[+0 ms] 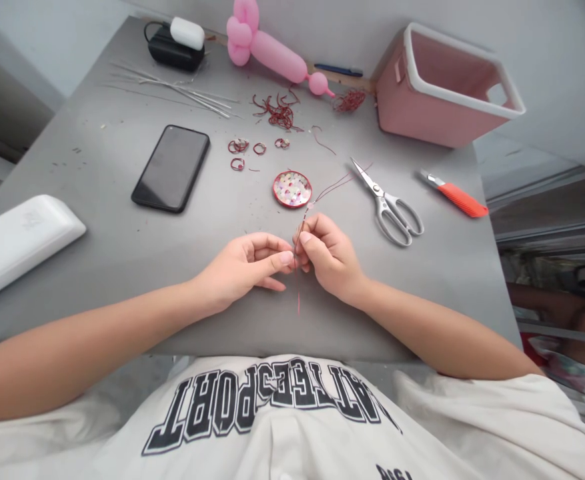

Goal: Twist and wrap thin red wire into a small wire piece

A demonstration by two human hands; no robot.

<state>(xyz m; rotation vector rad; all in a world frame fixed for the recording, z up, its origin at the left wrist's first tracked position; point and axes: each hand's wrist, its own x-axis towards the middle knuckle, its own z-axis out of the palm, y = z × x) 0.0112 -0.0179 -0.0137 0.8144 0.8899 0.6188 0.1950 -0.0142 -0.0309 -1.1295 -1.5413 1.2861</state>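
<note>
Thread point(333, 185) and scissors point(378, 191) (plus a cutter point(462, 199)) suggest a craft workspace.

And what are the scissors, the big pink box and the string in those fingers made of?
The scissors: blades look like bright silvery metal; dull grey handles, metal or plastic. The pink box seems plastic: smooth walls, thick white rim. The string looks thin and reddish, maybe thread or coated wire; too fine to tell.

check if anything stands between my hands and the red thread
Nothing visible does: the right hand pinches the red thread, and the left hand has its fingertips right at it. The red-rimmed round dish lies beyond the hands; farther off, the thread's ends appear to cross the scissors at the blades.
</note>
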